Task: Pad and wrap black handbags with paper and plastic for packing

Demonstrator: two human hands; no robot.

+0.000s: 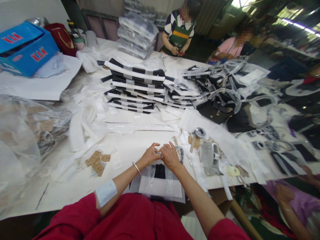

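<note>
My left hand [151, 154] and my right hand [170, 156] meet at the table's front. Fingers of both are bent together around something small and greyish, too small and too covered to name. Just below them, close to my body, lies a black piece [160, 171] under clear plastic, with a white sheet [160, 187] over its near part. A roll of clear tape [180, 154] is partly hidden beside my right hand. Brown cardboard tags [98, 162] with strings lie left of my left forearm.
Ahead stand stacked black bags [137, 86] wrapped in white. A grey tape dispenser [210, 158] and a tape roll [199, 132] lie to the right, near more black bags [216, 111]. A blue box [27, 48] sits far left. Co-workers [177, 31] stand across the table.
</note>
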